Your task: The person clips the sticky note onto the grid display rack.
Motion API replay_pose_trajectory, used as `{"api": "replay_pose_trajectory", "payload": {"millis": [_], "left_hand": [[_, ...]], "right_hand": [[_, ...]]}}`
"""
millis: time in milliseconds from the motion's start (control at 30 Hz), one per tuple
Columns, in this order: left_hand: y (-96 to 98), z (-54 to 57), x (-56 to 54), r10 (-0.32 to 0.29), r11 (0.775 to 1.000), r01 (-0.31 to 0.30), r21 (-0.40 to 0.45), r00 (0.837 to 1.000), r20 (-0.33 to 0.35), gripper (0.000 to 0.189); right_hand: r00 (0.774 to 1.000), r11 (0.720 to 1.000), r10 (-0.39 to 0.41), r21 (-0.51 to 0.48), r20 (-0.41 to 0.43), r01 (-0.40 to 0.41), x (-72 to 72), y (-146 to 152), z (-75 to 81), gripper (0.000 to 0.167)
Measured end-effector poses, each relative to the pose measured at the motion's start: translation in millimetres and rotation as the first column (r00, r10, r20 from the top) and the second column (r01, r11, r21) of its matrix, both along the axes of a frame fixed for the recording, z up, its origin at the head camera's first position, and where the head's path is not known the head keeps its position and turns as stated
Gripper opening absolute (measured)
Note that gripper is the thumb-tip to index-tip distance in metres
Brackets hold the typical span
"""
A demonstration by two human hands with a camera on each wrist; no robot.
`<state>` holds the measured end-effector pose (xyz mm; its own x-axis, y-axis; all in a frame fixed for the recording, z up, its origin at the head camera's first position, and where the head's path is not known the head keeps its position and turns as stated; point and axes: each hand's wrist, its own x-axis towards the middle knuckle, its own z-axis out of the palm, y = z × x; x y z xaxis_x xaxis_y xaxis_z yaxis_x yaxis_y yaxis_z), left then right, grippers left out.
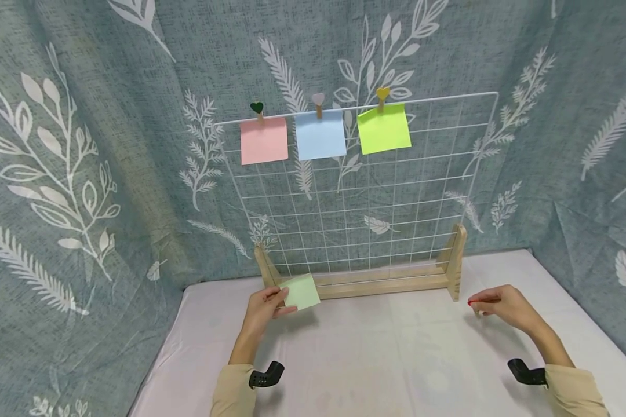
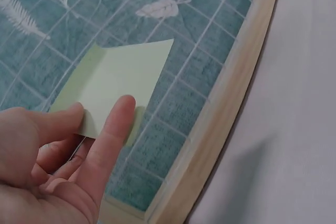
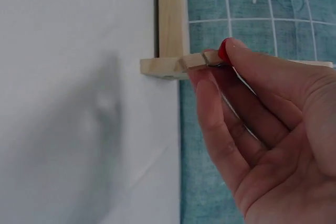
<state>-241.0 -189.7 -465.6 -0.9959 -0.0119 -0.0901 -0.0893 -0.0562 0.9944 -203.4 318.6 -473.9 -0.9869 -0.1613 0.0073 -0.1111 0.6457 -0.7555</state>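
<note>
My left hand (image 1: 263, 310) pinches a pale green sticky note (image 1: 302, 291) by its edge, just in front of the rack's left foot. In the left wrist view the note (image 2: 118, 74) is tilted, held between thumb and fingers. Over the table's right side, my right hand (image 1: 506, 307) grips a small wooden clothespin (image 3: 197, 61) with a red end (image 3: 224, 52) under the thumb. Along the top wire of a white grid rack (image 1: 355, 220) hang a pink note (image 1: 264, 142), a blue note (image 1: 320, 136) and a lime-green note (image 1: 385, 130), each on a heart-topped clothespin.
Wooden feet (image 1: 454, 263) and a wooden base bar (image 1: 381, 288) hold the grid upright on the white-covered table (image 1: 365, 359). Behind and at both sides hangs a teal curtain (image 1: 135, 174) with white leaf prints.
</note>
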Motion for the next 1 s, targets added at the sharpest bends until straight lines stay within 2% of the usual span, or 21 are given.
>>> {"api": "replay_pose_trajectory", "payload": {"millis": [167, 400, 567, 633, 800, 933, 1000], "left_hand": [[10.3, 7.8, -3.4, -0.005, 1.0, 0.006, -0.013, 1.0, 0.013, 0.032], [31.9, 20.5, -6.8, -0.05, 0.998, 0.05, -0.049, 0.999, -0.012, 0.037], [52.1, 37.1, -8.7, -0.088, 0.993, 0.084, -0.088, 0.996, -0.035, 0.036], [61.8, 44.1, -9.2, -0.113, 0.988, 0.105, -0.115, 0.991, -0.068, 0.036], [85.8, 58.0, -10.5, -0.193, 0.971, 0.169, -0.167, 0.971, -0.144, 0.037], [98.1, 65.7, -12.0, -0.218, 0.967, 0.187, -0.172, 0.959, -0.18, 0.036], [101.9, 70.0, -12.4, -0.215, 0.968, 0.184, -0.174, 0.959, -0.184, 0.035]], "right_hand": [[1.0, 1.0, -0.015, -0.014, -0.017, 0.014, -2.3, -1.9, 7.2, 0.024], [0.993, 0.998, -0.066, 0.014, -0.098, 0.068, -10.1, -1.7, 24.2, 0.023], [0.985, 0.997, -0.064, 0.029, -0.161, 0.07, -15.0, -6.6, 49.1, 0.025], [0.981, 0.996, -0.065, 0.04, -0.183, 0.074, -15.5, -8.3, 61.3, 0.028], [0.971, 0.993, -0.079, 0.063, -0.225, 0.095, -14.3, -12.0, 87.8, 0.033], [0.96, 0.995, -0.078, 0.047, -0.269, 0.094, -17.3, -17.9, 103.1, 0.034], [0.954, 0.996, -0.076, 0.027, -0.291, 0.088, -19.8, -20.7, 109.9, 0.034]]}}
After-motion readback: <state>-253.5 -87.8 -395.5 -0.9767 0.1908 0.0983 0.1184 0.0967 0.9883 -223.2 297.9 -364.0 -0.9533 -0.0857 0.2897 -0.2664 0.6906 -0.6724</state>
